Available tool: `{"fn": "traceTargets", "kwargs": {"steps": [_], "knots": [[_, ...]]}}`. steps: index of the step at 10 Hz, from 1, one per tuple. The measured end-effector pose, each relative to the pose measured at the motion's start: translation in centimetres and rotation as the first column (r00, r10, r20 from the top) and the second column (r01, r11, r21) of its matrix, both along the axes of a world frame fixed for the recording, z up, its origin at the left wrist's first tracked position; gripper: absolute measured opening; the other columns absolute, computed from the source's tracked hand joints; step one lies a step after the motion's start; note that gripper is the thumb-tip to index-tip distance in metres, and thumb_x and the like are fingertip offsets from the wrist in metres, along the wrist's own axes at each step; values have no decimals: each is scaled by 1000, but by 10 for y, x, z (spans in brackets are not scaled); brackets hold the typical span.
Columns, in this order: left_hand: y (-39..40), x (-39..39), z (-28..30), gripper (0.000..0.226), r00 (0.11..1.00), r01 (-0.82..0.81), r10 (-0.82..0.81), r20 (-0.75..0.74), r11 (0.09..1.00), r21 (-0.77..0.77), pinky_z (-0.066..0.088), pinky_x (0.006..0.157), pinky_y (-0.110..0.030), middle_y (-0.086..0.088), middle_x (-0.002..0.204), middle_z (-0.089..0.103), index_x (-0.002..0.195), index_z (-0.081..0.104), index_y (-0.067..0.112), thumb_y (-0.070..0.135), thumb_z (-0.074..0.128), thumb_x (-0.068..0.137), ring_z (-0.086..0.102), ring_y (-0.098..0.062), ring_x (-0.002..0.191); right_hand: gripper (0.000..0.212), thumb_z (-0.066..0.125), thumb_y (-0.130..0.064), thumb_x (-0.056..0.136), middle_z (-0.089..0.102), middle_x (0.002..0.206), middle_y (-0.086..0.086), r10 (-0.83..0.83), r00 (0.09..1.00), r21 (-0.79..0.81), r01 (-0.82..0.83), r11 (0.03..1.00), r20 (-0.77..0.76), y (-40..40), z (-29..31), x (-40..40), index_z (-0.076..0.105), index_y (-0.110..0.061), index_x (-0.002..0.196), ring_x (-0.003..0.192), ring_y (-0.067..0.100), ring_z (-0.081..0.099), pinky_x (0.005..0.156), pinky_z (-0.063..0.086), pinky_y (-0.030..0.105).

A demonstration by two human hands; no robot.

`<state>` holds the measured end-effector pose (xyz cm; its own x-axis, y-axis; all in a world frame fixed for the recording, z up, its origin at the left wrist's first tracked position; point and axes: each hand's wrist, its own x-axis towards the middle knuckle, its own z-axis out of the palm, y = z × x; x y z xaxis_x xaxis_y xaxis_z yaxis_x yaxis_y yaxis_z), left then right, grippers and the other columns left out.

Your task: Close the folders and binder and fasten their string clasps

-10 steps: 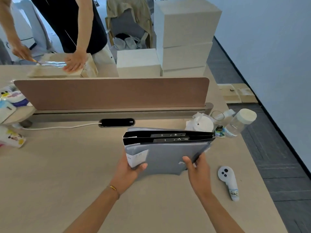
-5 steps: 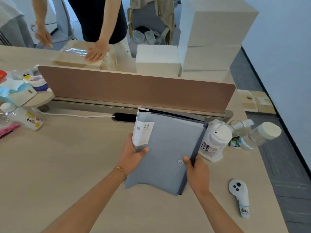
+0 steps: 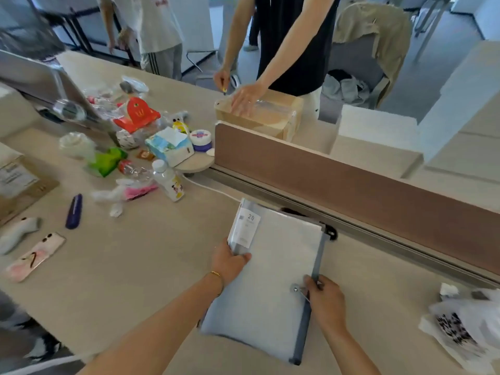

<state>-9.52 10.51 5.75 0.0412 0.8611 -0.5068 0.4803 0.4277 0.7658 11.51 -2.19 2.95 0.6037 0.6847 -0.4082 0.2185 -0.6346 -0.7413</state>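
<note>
Our right hand [image 3: 326, 303] now pinches the string at the clasp [image 3: 295, 289]; left hand [image 3: 230, 262] grips the folder [image 3: 273, 266], just laid flat on the worktop [image 3: 135, 266], ready for fastening.

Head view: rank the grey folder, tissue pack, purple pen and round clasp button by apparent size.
1. grey folder
2. tissue pack, though it sits farther away
3. purple pen
4. round clasp button

"20" on the folder [image 3: 273, 269] spine's white label [image 3: 250, 220], golden-arches logo on red carton [image 3: 136, 115]
</note>
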Motion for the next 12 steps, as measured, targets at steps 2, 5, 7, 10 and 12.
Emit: {"fn": "traceTargets", "kwargs": {"steps": [2, 5, 7, 10, 12], "knots": [[71, -59, -12, 48, 996, -2, -1, -86, 999, -33, 41, 58, -19, -2, 103, 62, 124, 54, 16, 20, 78, 83, 59, -20, 88, 18, 64, -18, 92, 72, 74, 10, -68, 967, -89, 48, 995, -245, 66, -26, -63, 75, -10, 81, 70, 24, 64, 67, 42, 33], [170, -112, -54, 44, 984, -9, -6, -178, 997, -82, 52, 80, -34, -4, 108, 66, 114, 55, 19, 25, 80, 78, 62, -22, 94, 25, 64, -17, 56, 74, 68, -1, -105, 929, -132, 61, 989, -355, 163, -30, -121, 75, -12, 78, 70, 25, 66, 69, 49, 35], [210, -125, -71, 53, 959, 34, -54, -279, 996, -78, 50, 88, -34, -7, 120, 61, 124, 56, 10, 28, 79, 80, 59, -27, 108, 26, 61, -15, 59, 75, 73, 3, -92, 933, -147, 42, 988, -348, 197, -43, -135, 76, -14, 80, 68, 24, 67, 66, 54, 35], [206, -122, -62, 59, 912, 103, -105, -395, 994, -26, 51, 93, -40, -14, 128, 58, 133, 48, 15, 32, 72, 82, 58, -34, 119, 19, 59, -20, 59, 66, 72, -6, -11, 936, -137, -40, 990, -353, 200, -21, -134, 68, -18, 75, 68, 16, 57, 59, 41, 27], [152, -96, -10, 71, 971, 22, 52, -233, 952, 305, 49, 99, -44, -13, 139, 58, 159, 22, 24, 25, 58, 97, 60, -34, 116, 38, 57, -6, 94, 67, 124, 3, -62, 922, 21, 75, 997, -381, 172, 5, -112, 64, -18, 129, 114, 19, 62, 108, 47, 46]]}}
